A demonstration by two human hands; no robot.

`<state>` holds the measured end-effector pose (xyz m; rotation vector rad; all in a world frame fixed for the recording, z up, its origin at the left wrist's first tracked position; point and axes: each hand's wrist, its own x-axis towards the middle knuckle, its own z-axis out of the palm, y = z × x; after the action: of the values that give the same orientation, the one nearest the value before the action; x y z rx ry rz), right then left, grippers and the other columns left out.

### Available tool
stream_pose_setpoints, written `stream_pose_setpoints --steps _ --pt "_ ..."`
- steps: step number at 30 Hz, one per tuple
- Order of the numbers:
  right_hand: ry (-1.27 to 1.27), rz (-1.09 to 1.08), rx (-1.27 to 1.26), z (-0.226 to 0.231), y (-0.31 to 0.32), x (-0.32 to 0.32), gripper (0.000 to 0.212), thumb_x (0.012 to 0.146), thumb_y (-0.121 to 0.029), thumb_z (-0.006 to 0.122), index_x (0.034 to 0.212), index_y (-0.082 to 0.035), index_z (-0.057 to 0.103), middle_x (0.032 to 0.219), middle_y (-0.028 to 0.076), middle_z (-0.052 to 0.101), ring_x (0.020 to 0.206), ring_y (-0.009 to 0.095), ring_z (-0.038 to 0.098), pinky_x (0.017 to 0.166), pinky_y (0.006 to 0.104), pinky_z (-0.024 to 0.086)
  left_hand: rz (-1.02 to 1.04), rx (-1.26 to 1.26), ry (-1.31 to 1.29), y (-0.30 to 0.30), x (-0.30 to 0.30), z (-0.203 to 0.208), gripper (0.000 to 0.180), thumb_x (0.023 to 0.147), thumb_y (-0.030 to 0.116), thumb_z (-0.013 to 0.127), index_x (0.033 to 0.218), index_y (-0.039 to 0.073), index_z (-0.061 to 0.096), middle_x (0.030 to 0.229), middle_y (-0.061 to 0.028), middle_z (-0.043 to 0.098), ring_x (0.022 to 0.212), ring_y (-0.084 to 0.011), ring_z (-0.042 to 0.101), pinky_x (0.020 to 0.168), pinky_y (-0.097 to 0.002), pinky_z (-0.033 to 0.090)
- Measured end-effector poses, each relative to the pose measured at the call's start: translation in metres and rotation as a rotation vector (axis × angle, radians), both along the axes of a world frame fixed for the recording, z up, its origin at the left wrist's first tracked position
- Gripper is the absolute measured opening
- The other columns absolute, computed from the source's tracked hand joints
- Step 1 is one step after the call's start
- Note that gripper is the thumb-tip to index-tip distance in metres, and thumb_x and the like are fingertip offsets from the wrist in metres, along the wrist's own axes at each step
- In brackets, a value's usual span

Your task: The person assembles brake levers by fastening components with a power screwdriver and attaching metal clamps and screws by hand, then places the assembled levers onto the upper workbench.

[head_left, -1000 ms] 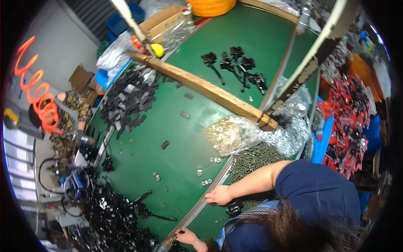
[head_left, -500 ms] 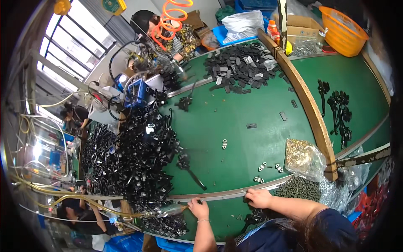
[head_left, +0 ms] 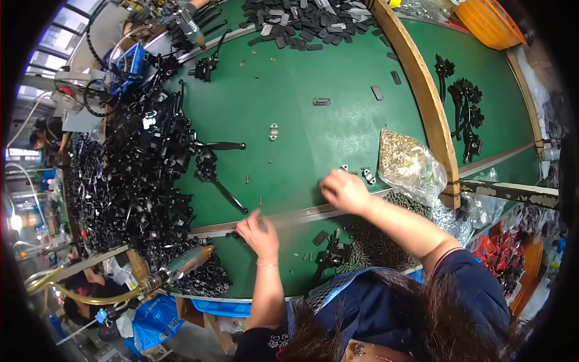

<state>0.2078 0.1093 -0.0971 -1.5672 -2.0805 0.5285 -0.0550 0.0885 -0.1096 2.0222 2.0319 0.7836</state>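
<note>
Hands are spread over a green table (head_left: 313, 145). The left hand (head_left: 259, 232) is laid open on a metal rail (head_left: 313, 212) at the near edge, nothing held in it. The right hand (head_left: 345, 190) is blurred above small metal brackets (head_left: 365, 175); whether anything is gripped cannot be told. A bag of brass screws (head_left: 407, 160) is seen just right of it, a black parts pile (head_left: 136, 175) at far left.
</note>
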Motion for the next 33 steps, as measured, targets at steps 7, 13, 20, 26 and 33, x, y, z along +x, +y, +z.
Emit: stream_pose_setpoints --steps 7,13,20,26,33 --pt "-0.102 -0.323 0.111 -0.008 0.125 0.031 0.02 0.076 -0.014 0.056 0.095 -0.007 0.055 0.097 0.012 0.051 0.092 0.03 0.055 0.079 0.0395 0.049 -0.004 0.057 -0.025 0.097 0.014 -0.021 0.035 0.077 0.015 0.062 0.109 0.004 0.054 0.102 -0.0179 0.044 0.1 -0.0336 0.043 0.088 -0.0434 0.035" --pt "-0.16 -0.388 0.133 -0.031 0.172 0.044 0.036 0.075 -0.011 0.055 0.111 -0.007 0.053 0.116 0.012 0.05 0.107 0.03 0.05 0.093 0.0405 0.041 0.12 -0.043 0.013 0.11 0.027 -0.038 0.052 0.075 0.038 0.068 0.115 0.007 0.053 0.102 -0.0143 0.044 0.101 -0.0302 0.04 0.091 -0.0455 0.03" --pt "-0.06 -0.121 0.306 -0.022 0.165 -0.007 0.021 0.071 -0.012 0.057 0.092 -0.011 0.057 0.086 0.007 0.056 0.083 0.027 0.055 0.077 0.0393 0.046 -0.112 -0.024 -0.206 0.12 0.047 -0.044 0.043 0.074 0.03 0.069 0.108 0.007 0.057 0.099 -0.0144 0.048 0.099 -0.0312 0.044 0.088 -0.0446 0.033" --pt "0.025 0.304 0.006 -0.026 0.124 -0.07 0.013 0.077 -0.015 0.053 0.086 -0.006 0.057 0.092 0.01 0.053 0.086 0.025 0.058 0.071 0.0358 0.051 0.02 -0.045 -0.665 0.12 0.052 -0.031 0.02 0.086 0.008 0.053 0.103 -0.002 0.058 0.092 -0.011 0.05 0.078 -0.0186 0.049 0.072 -0.0283 0.043" --pt "-0.037 0.28 -0.075 -0.036 0.114 -0.064 0.013 0.076 -0.012 0.051 0.085 -0.006 0.058 0.093 0.01 0.053 0.086 0.026 0.058 0.071 0.0369 0.051 -0.117 -0.366 -0.332 0.08 0.017 -0.006 0.052 0.073 0.021 0.073 0.116 0.0 0.052 0.1 -0.011 0.041 0.083 -0.0165 0.051 0.068 -0.0261 0.049"
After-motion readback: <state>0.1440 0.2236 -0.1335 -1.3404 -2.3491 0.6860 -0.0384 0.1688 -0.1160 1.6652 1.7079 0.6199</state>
